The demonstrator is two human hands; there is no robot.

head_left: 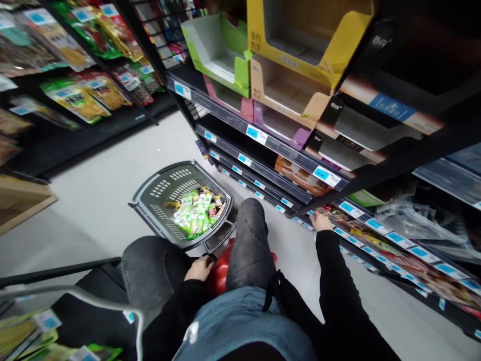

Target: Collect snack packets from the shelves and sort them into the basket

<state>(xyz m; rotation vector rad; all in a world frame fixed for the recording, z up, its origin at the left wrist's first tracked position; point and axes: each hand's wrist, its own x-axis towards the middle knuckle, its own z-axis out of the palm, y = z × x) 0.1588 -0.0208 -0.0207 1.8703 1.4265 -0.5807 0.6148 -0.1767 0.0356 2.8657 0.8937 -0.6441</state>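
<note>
I sit low on a red stool [220, 271] in a shop aisle, knees in grey jeans. My left hand [199, 268] rests between my legs on the stool's edge, fingers curled round it. My right hand [320, 220] reaches out to a low shelf [376, 225] on the right and touches the packets at its front edge; its fingers are partly hidden. On the floor ahead stands a grey shopping basket [158, 193] holding several green and mixed snack packets [195, 210].
Black shelving with blue price tags runs along the right, with open cardboard display boxes [296, 55] above. Snack bags [80, 98] hang on the left shelves. A wooden fixture [20, 200] juts in at left. A dark rack with packets [56, 321] is at bottom left.
</note>
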